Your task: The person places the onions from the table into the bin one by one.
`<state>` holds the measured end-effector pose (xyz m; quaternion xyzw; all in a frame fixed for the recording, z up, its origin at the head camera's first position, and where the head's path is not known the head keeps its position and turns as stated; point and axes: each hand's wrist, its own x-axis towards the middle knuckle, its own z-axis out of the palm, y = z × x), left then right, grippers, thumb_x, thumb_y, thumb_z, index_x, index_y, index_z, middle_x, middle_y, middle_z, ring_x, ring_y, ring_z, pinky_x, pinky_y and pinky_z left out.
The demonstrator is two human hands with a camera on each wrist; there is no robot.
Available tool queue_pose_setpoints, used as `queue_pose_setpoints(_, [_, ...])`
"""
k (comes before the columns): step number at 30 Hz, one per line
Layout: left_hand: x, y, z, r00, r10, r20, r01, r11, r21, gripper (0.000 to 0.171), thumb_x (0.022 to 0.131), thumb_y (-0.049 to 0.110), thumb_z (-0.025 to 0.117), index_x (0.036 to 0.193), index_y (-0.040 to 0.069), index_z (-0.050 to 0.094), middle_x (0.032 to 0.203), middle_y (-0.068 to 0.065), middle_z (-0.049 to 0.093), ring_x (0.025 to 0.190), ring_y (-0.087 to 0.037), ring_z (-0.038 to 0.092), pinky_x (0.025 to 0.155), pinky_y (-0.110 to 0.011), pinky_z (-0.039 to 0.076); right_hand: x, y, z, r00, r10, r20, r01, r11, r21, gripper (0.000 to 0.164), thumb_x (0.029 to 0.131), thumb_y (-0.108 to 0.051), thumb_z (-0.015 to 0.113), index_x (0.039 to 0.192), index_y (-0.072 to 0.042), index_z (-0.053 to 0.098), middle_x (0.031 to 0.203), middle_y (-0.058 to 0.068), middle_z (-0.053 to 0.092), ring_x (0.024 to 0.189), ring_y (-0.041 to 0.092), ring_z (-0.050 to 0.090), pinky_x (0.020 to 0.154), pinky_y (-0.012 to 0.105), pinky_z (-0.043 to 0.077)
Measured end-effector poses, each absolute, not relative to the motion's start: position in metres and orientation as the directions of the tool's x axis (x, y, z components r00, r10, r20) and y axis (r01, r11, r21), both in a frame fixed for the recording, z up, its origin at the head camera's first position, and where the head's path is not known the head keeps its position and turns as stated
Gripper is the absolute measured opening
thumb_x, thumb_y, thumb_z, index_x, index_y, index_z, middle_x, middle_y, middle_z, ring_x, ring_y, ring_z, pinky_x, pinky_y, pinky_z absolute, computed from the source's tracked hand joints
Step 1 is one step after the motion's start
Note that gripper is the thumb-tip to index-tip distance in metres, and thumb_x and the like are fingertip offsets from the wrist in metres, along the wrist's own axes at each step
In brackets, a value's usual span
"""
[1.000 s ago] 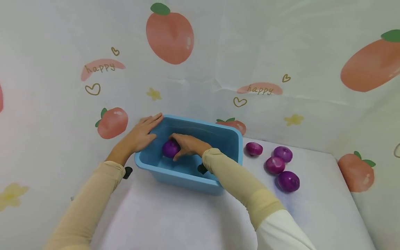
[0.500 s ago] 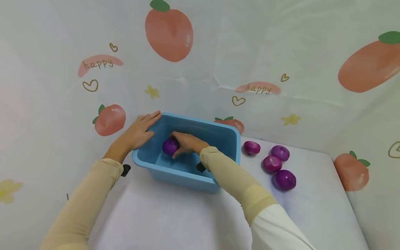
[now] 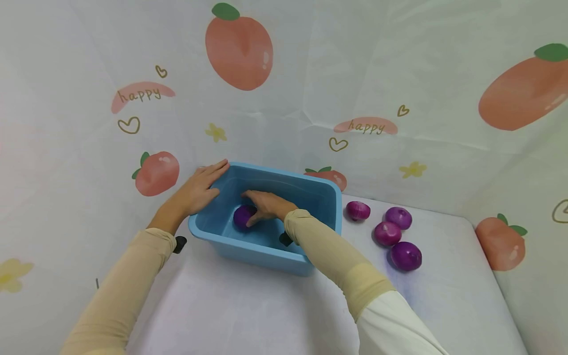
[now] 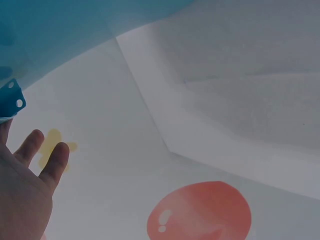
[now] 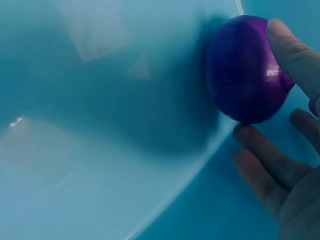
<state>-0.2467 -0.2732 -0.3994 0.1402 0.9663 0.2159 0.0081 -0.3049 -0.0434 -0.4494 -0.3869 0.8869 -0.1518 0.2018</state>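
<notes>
A purple onion [image 3: 241,218] sits on the floor of the light blue bin [image 3: 262,263], toward its left end. My right hand [image 3: 267,204] reaches in over it with fingers spread. In the right wrist view, the thumb lies against the onion [image 5: 242,70] on one side. The other fingers are extended near its opposite edge, one fingertip at or close to the skin, not curled round it. My left hand [image 3: 197,190] rests on the bin's left rim, fingers straight; in the left wrist view that hand [image 4: 25,192] is partly cut off beside the blue bin wall.
Right of the bin on the white table [image 3: 452,281] lie several more purple onions, one [image 3: 357,210] close to the bin and one [image 3: 406,256] nearest me. A white printed sheet [image 3: 293,74] stands close behind the bin.
The onion in the bin has come down slightly onto the floor, and my right fingers have loosened from around it. My left hand stays on the rim.
</notes>
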Motion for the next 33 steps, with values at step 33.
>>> queue_pose_setpoints(33, [-0.242, -0.272, -0.394, -0.968, 0.249, 0.011, 0.228, 0.867, 0.443, 0.07, 0.099, 0.018, 0.042, 0.165, 0.027, 0.019, 0.174, 0.004, 0.015, 0.158, -0.038, 0.015, 0.119, -0.074, 0.022, -0.299, 0.027, -0.334, -0.65, -0.755, -0.092, -0.519, 0.528, -0.672, 0.091, 0.088, -0.041, 0.077, 0.161, -0.023, 0.026, 0.162, 0.003, 0.043, 0.132, 0.03, 0.061, 0.111, 0.044, 0.051])
